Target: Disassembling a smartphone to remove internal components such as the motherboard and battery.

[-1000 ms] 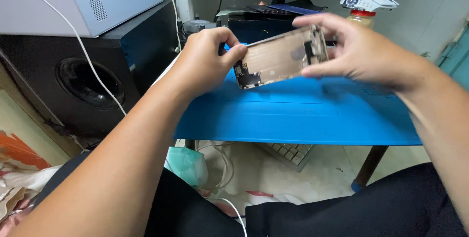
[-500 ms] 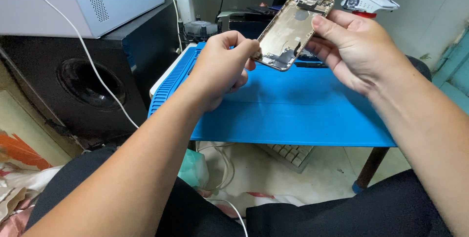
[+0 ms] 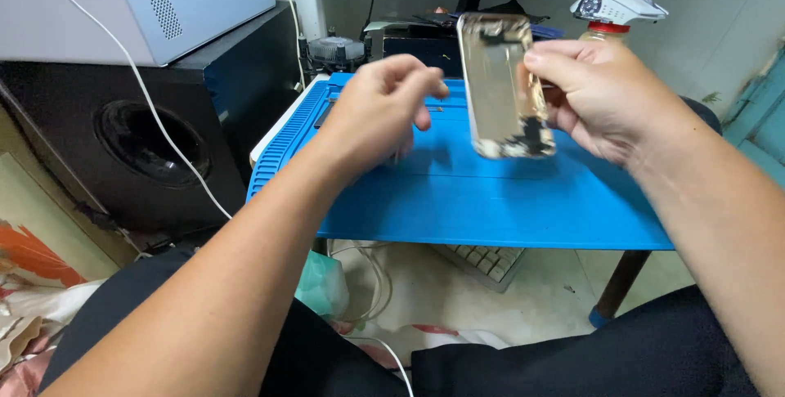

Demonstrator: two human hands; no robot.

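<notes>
Right hand (image 3: 609, 98) is pinching the gutted phone shell (image 3: 505, 86) upright by one edge above the blue mat (image 3: 507, 197). Left hand (image 3: 380, 111) is hovering beside it, fingers loosely curled, holding nothing visible. Risk: the edge grip is thin, so the shell could slip and drop onto the mat.

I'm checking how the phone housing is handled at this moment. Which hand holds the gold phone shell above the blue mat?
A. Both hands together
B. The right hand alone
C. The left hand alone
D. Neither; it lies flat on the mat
B. The right hand grips the gold phone shell by its edge, upright above the blue mat, while the left hand hangs beside it, apart from it.
</notes>
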